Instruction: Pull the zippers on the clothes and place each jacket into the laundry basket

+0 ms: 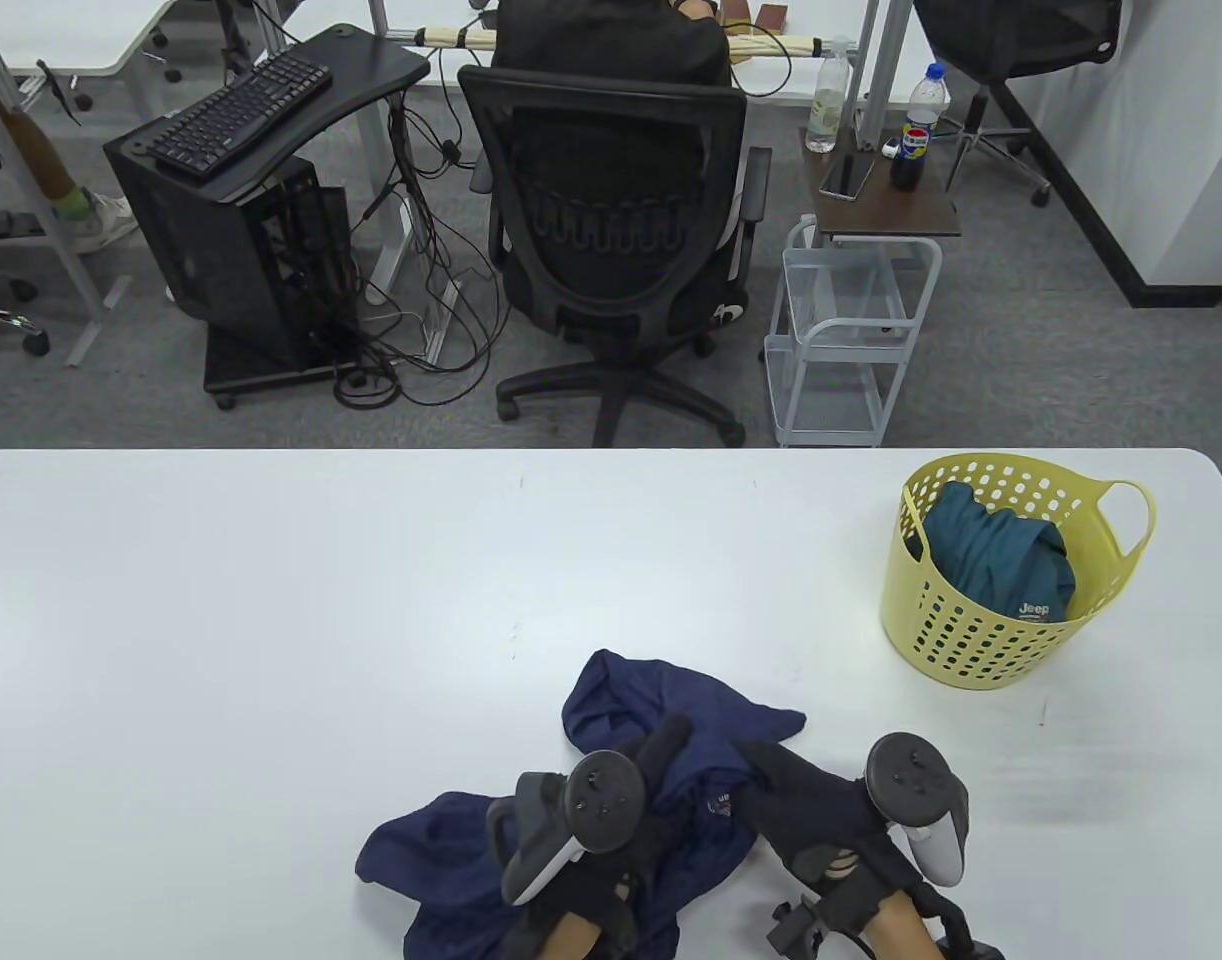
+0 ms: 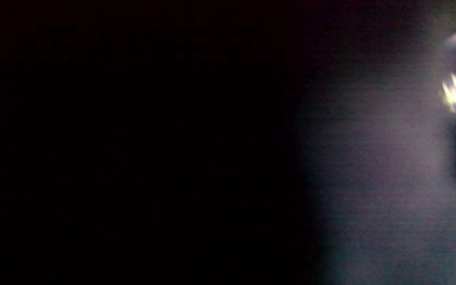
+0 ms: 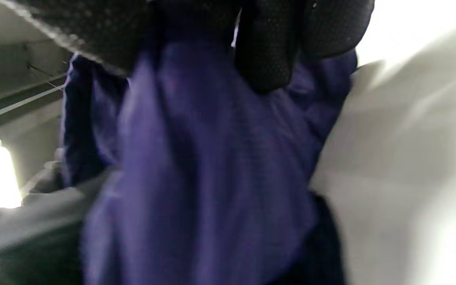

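A crumpled navy jacket (image 1: 671,720) lies at the table's near edge, in the middle. My left hand (image 1: 669,745) lies on top of it, with a finger stretched straight across the cloth; the tracker hides the other fingers. The left wrist view is almost black and shows nothing of the hand. My right hand (image 1: 771,775) grips the jacket's right side. In the right wrist view its gloved fingers (image 3: 267,51) curl into the navy jacket (image 3: 212,166). A yellow laundry basket (image 1: 946,620) stands at the right and holds a teal jacket (image 1: 1001,560).
The white table (image 1: 271,620) stretches to the left and towards the far edge. Beyond it stand an office chair (image 1: 611,230) with a person seated, a wire cart (image 1: 841,340) and a computer tower (image 1: 241,250).
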A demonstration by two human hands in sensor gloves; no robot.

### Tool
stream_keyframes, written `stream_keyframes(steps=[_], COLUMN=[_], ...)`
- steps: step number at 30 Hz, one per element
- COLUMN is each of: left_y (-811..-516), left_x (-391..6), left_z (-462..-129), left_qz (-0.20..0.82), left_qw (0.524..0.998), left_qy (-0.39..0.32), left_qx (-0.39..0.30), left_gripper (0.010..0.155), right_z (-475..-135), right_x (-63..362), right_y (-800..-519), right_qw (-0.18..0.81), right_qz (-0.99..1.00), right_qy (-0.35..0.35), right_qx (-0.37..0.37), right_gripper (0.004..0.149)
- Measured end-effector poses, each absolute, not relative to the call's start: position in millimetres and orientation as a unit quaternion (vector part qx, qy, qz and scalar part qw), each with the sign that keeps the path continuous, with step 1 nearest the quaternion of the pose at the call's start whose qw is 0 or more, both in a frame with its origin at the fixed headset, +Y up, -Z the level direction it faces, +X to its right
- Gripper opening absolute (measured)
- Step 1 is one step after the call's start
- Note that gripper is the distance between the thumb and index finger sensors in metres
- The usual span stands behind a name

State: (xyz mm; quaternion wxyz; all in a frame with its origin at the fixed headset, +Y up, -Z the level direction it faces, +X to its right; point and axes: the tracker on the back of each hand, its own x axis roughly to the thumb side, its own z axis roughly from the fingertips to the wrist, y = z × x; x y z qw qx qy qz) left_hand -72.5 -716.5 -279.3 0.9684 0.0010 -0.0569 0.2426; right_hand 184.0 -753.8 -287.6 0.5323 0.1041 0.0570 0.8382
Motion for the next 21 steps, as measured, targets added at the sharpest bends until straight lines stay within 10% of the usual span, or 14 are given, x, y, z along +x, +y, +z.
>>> stream_keyframes(steps=[11,17,21], left_y=[-732.6,-735.9,-732.8], left_x=[-112.2,-136.8,-151.4], left_z=[-296.1,-298.3,-299.0], left_qz=[0.414,0.557,0.6], left_qw=[0.907,0.823,0.791], left_qy=[-0.01,-0.014,-0.026], left_qx=[-0.075,-0.109,-0.117], left_gripper=[0.055,0.053,0.052], right_z=[-276.4,-283.7,-297.8], right_x=[134.7,127.6,139.6], right_y=[-777.0,-777.8,-755.6], right_qw=[0.502,0.431,0.405], right_qz=[0.828,0.881,0.897], right_qy=[0.236,0.185,0.167], right_qx=[0.082,0.063,0.054], right_gripper=[0.113,0.06,0.048])
